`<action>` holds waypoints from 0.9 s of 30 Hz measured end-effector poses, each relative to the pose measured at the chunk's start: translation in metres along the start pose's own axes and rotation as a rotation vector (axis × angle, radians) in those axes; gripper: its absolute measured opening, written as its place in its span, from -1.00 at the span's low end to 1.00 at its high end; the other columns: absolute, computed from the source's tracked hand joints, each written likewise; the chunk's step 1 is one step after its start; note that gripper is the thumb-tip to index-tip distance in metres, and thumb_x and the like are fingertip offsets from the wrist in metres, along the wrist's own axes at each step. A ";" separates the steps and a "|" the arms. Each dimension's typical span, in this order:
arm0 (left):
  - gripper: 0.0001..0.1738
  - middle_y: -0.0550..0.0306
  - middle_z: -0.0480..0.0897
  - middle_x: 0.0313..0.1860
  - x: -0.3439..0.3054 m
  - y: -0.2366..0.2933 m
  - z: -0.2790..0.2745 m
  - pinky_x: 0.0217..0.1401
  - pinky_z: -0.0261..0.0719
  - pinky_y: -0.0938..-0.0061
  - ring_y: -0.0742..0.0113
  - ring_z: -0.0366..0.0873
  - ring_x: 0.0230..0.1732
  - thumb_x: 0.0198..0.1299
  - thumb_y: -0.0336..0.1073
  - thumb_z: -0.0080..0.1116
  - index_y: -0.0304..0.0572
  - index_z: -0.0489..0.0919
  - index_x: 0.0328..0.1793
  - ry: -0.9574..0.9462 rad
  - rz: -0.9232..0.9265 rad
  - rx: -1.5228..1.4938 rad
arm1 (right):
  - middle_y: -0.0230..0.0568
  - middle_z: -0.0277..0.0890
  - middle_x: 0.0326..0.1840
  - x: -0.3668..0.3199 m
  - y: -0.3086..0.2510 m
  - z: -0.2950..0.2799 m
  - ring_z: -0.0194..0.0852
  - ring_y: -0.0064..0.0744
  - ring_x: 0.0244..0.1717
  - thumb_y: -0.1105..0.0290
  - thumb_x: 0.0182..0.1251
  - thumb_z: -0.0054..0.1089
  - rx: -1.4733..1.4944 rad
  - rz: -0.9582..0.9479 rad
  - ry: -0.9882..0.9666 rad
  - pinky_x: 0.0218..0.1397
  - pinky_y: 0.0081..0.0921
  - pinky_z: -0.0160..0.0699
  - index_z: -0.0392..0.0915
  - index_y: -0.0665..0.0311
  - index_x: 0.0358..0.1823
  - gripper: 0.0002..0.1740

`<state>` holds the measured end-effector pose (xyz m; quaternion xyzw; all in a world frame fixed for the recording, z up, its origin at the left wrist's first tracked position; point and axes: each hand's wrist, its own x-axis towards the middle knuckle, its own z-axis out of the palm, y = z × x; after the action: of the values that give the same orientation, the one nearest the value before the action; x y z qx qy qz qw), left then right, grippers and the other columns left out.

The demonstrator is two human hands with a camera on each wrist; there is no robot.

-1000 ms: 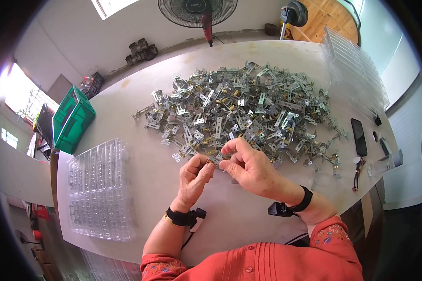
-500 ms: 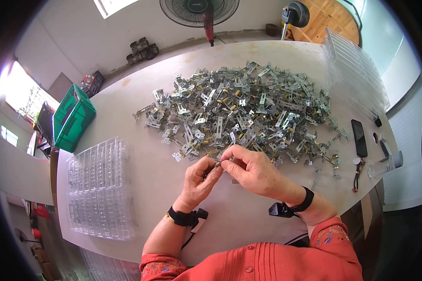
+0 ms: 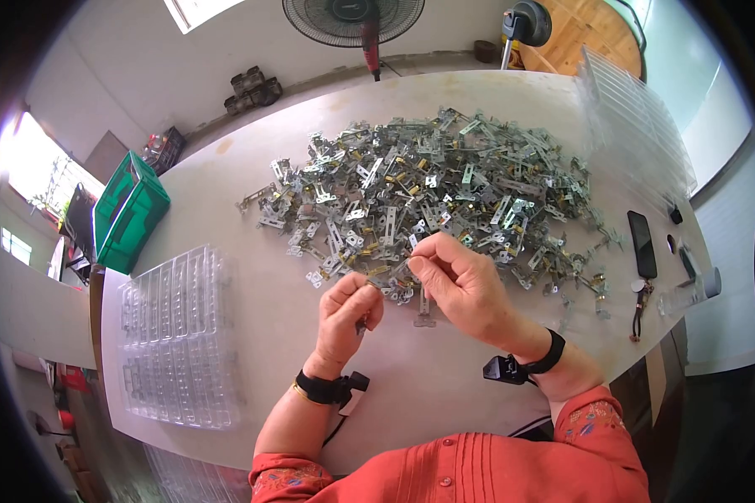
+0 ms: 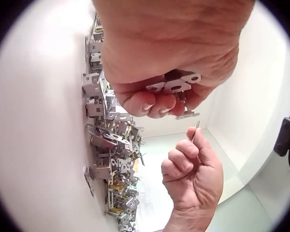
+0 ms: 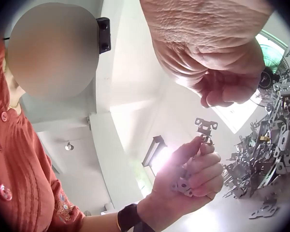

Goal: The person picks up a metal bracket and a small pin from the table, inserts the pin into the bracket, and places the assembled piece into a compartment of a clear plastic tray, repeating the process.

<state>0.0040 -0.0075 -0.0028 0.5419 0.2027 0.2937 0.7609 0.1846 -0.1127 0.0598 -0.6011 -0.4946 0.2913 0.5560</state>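
Observation:
My left hand (image 3: 348, 318) is curled in front of the pile, gripping small silvery metal brackets. In the right wrist view one bracket (image 5: 206, 126) sticks up from its fingertips, and another bracket (image 5: 182, 185) lies against the palm. A little apart, my right hand (image 3: 461, 289) pinches a thin metal pin (image 4: 197, 124) between thumb and forefinger, seen best in the left wrist view. Just beyond both hands lies a large heap of metal brackets (image 3: 428, 201), some with brass-coloured parts. One loose bracket (image 3: 425, 314) rests on the table at the heap's near edge.
Clear plastic trays (image 3: 176, 335) are stacked on the left, with a green crate (image 3: 132, 212) beyond them. More clear trays (image 3: 633, 126) stand at the far right. A phone (image 3: 642, 245) and a clear bottle (image 3: 690, 293) lie near the right table edge.
Half a second ago the hands met at the fingertips; now they are apart. My right hand has drawn up and to the right with the pin, and the loose bracket has come into view.

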 end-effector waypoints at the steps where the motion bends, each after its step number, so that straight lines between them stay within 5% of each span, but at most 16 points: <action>1: -0.75 0.21 0.50 -0.52 0.001 0.000 -0.001 -0.48 0.27 0.59 0.48 0.35 -0.55 0.44 -0.21 0.15 -0.23 0.53 -0.24 0.026 -0.007 -0.106 | -0.39 0.39 -0.53 0.000 -0.001 0.000 0.25 -0.69 -0.54 0.42 0.51 0.19 0.000 0.001 0.001 -0.49 -0.54 0.29 0.52 0.26 -0.14 -0.93; 9: -0.75 0.19 0.48 -0.50 0.003 -0.002 -0.003 -0.50 0.29 0.55 0.44 0.34 -0.57 0.44 -0.19 0.15 -0.20 0.50 -0.24 0.015 -0.001 -0.309 | -0.26 0.44 -0.61 -0.002 0.005 0.008 0.31 -0.52 -0.61 0.36 0.50 0.19 -0.106 0.009 -0.078 -0.50 -0.46 0.34 0.55 0.26 -0.18 -0.87; 27: -0.77 0.20 0.53 -0.50 0.001 -0.002 -0.006 -0.47 0.29 0.60 0.49 0.37 -0.53 0.45 -0.23 0.15 -0.24 0.54 -0.22 0.000 0.022 -0.123 | -0.11 0.53 -0.50 -0.002 0.007 0.006 0.46 -0.33 -0.54 0.38 0.51 0.15 -0.156 0.006 -0.114 -0.41 -0.36 0.43 0.51 0.31 -0.11 -0.87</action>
<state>0.0015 -0.0032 -0.0067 0.4963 0.1787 0.3139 0.7894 0.1801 -0.1110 0.0518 -0.6265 -0.5450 0.2871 0.4775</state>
